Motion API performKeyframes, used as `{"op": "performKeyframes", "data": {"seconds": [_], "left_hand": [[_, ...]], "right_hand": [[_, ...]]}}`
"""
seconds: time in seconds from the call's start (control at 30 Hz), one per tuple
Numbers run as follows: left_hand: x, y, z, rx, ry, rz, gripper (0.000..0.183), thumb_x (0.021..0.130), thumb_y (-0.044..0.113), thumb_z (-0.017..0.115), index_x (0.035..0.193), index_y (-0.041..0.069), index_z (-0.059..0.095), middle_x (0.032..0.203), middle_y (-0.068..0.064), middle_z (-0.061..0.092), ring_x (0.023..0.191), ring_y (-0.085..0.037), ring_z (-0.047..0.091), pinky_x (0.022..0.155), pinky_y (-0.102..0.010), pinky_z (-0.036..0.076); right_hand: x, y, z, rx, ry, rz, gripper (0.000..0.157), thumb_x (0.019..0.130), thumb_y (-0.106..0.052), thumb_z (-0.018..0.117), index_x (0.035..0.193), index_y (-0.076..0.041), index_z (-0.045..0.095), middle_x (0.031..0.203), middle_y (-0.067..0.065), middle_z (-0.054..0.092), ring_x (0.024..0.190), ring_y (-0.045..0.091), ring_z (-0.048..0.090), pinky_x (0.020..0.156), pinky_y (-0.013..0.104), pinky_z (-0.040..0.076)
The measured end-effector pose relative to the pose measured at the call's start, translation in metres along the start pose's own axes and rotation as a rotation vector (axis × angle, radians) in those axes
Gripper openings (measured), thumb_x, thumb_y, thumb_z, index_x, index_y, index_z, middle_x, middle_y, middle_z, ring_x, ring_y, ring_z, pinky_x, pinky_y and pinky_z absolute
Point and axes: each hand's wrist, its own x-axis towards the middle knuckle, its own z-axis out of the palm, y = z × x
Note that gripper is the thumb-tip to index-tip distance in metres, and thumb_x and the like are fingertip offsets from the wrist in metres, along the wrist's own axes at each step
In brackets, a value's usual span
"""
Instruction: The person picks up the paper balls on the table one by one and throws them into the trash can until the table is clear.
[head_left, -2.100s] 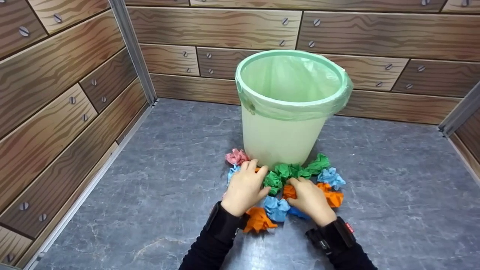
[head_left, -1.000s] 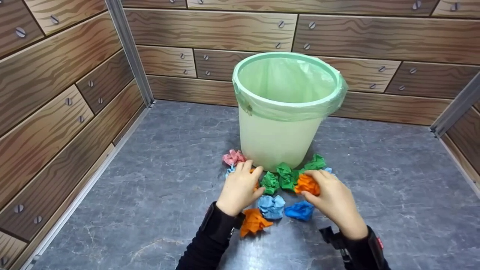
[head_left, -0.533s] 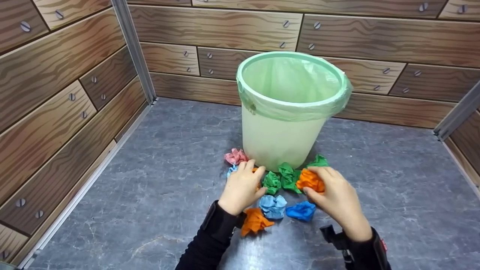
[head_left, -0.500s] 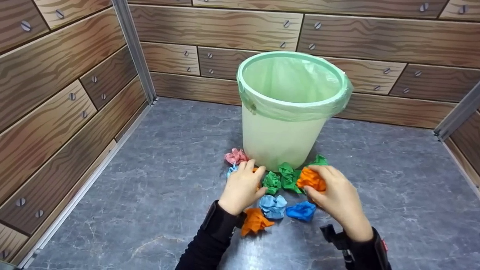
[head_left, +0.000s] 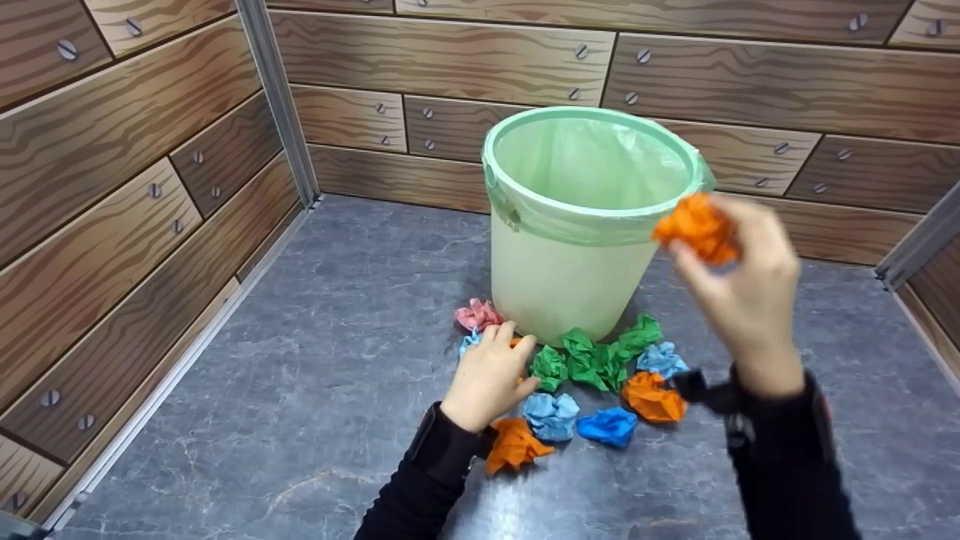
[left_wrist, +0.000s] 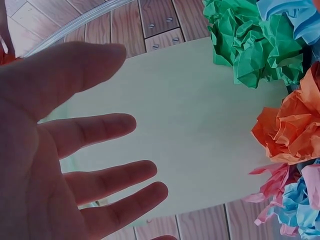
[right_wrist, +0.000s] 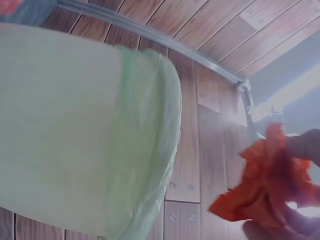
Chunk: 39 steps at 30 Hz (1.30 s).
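Note:
My right hand (head_left: 750,277) is raised beside the front right rim of a pale green trash can (head_left: 562,277). Its thumb and fingers pinch a crumpled orange paper ball (head_left: 699,229), which also shows in the right wrist view as a blurred orange paper ball (right_wrist: 267,180). Low at the can's front left, my left hand (head_left: 489,379) hovers over the crumpled papers. In the left wrist view that left hand (left_wrist: 75,135) has its fingers spread and apart from the papers, such as a green paper ball (left_wrist: 260,45) and an orange paper ball (left_wrist: 292,122).
A green liner bag (head_left: 585,161) lines the can. Around its base lie a pink paper ball (head_left: 478,314), several green paper balls (head_left: 592,360), light blue paper balls (head_left: 551,416), a dark blue paper ball (head_left: 607,426) and orange paper balls (head_left: 654,397). Wood-patterned walls (head_left: 450,56) enclose the grey floor (head_left: 337,337).
My right hand has picked up the orange paper ball from the pile and lifted it up and rightward to the can's rim. The left hand has stayed nearly still.

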Motion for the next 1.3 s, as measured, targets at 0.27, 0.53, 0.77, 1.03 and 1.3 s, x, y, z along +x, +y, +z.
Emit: {"op": "performKeyframes", "data": {"seconds": [0.27, 0.53, 0.77, 1.03, 1.3], "left_hand": [[0.0, -0.001, -0.001, 0.006, -0.027, -0.007, 0.04, 0.073, 0.037, 0.068, 0.103, 0.011, 0.058, 0.105, -0.012, 0.053, 0.087, -0.024, 0.049, 0.06, -0.03, 0.047], [0.0, -0.001, -0.001, 0.017, -0.028, -0.008, 0.04, 0.073, 0.037, 0.068, 0.102, 0.012, 0.057, 0.103, -0.01, 0.052, 0.086, -0.023, 0.049, 0.059, -0.03, 0.047], [-0.001, -0.001, -0.002, 0.022, -0.033, -0.007, 0.04, 0.074, 0.038, 0.068, 0.102, 0.012, 0.057, 0.103, -0.011, 0.052, 0.085, -0.023, 0.049, 0.058, -0.031, 0.047], [-0.001, 0.0, -0.003, 0.026, -0.043, -0.008, 0.042, 0.074, 0.039, 0.068, 0.104, 0.013, 0.056, 0.106, -0.012, 0.052, 0.088, -0.024, 0.049, 0.061, -0.031, 0.047], [-0.002, -0.001, -0.002, 0.037, -0.027, 0.001, 0.042, 0.073, 0.04, 0.068, 0.103, 0.012, 0.056, 0.104, -0.011, 0.052, 0.086, -0.023, 0.049, 0.06, -0.03, 0.047]], "right_hand": [[0.043, 0.013, 0.026, -0.04, 0.006, 0.014, 0.039, 0.073, -0.008, 0.068, 0.108, 0.004, 0.056, 0.1, 0.015, 0.054, 0.087, 0.02, 0.05, 0.071, 0.017, 0.042], [0.052, 0.031, 0.05, -0.062, -0.114, 0.096, 0.039, 0.076, -0.011, 0.066, 0.11, 0.003, 0.053, 0.106, 0.019, 0.049, 0.094, 0.028, 0.047, 0.08, 0.036, 0.04], [0.044, 0.04, 0.054, -0.087, -0.168, 0.123, 0.041, 0.077, -0.009, 0.065, 0.112, 0.006, 0.052, 0.111, 0.024, 0.044, 0.097, 0.031, 0.045, 0.077, 0.04, 0.041], [0.04, 0.044, 0.053, -0.108, -0.191, 0.129, 0.04, 0.077, -0.008, 0.065, 0.112, 0.006, 0.052, 0.112, 0.023, 0.044, 0.095, 0.031, 0.046, 0.076, 0.04, 0.041], [0.031, 0.041, 0.044, -0.079, -0.156, 0.149, 0.039, 0.075, -0.008, 0.067, 0.109, 0.006, 0.054, 0.114, 0.021, 0.044, 0.099, 0.031, 0.046, 0.077, 0.041, 0.043]]}}
